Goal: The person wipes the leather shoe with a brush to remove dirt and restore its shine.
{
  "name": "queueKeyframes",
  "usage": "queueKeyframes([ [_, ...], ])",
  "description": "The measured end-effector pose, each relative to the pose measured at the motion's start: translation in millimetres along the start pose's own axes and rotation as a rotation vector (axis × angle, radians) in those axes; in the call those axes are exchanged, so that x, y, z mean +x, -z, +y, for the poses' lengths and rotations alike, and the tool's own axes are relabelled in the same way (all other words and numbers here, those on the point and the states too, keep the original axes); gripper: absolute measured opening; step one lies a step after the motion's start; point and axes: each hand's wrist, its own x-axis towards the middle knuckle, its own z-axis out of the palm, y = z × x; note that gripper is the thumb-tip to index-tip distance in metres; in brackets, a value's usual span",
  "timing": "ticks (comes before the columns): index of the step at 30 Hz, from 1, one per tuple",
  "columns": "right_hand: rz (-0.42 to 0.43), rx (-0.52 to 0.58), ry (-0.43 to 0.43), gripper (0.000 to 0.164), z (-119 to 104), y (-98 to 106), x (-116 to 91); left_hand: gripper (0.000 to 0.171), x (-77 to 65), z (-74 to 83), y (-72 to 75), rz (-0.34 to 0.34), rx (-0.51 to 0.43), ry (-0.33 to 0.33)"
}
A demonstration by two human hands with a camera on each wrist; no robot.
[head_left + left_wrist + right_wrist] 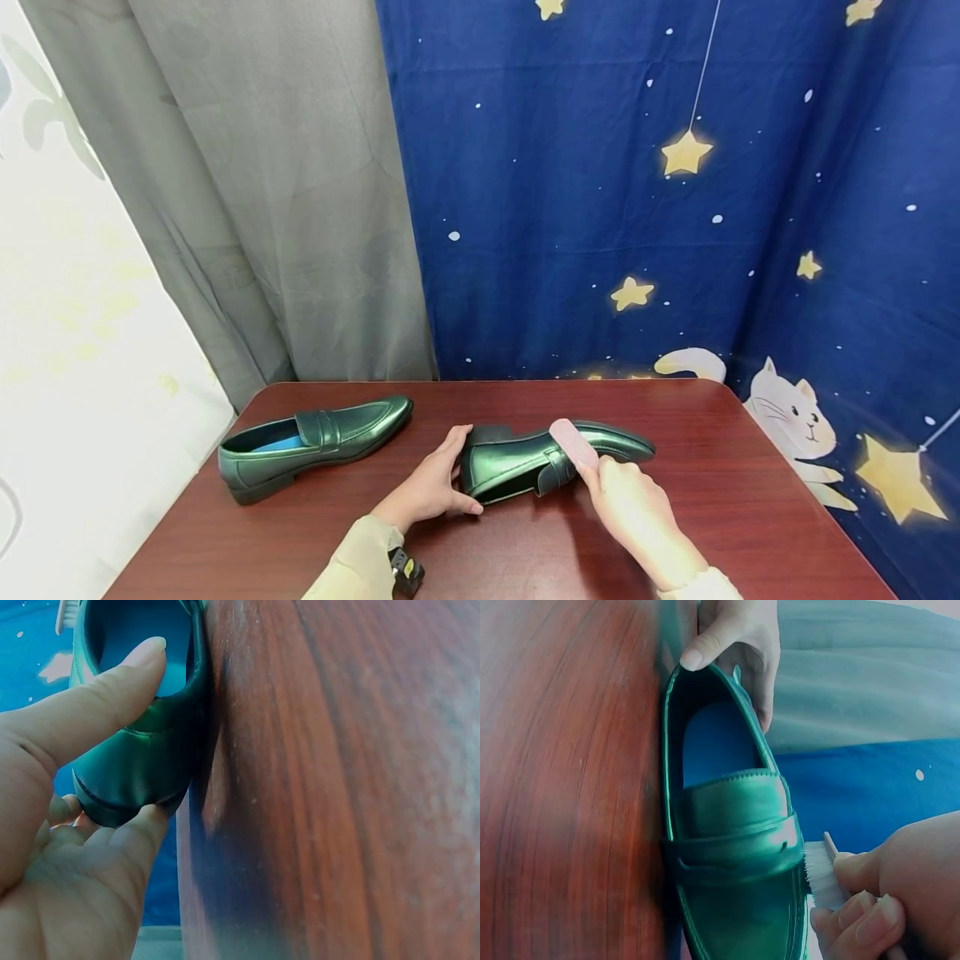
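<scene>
A dark green loafer (517,462) lies tipped on its side on the table, its opening towards me and its toe to the right. My left hand (433,483) grips it by the heel; in the left wrist view the thumb lies over the collar and the fingers (142,832) reach under the heel. My right hand (633,504) holds a brush with a pale pink back (573,446). White bristles (821,874) touch the shoe's upper side beside the strap in the right wrist view. A blue insole (720,746) shows inside.
A matching green loafer (315,442) stands upright at the table's left, toe pointing right. The reddish-brown wooden table (495,558) ends at a grey curtain (300,208) and a blue star-patterned curtain (562,208). A small black device (406,572) sits at my left wrist.
</scene>
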Motion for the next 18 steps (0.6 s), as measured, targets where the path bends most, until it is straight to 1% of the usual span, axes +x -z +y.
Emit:
queueKeyframes([
  [7,0.008,0.014,-0.026,0.030,13,3,-3,0.125,0.5,1.3,0.7,-0.004,-0.017,0.006],
  [18,-0.016,0.030,-0.078,0.029,37,10,-8,0.125,-0.3,1.4,0.8,-0.005,-0.010,0.001],
])
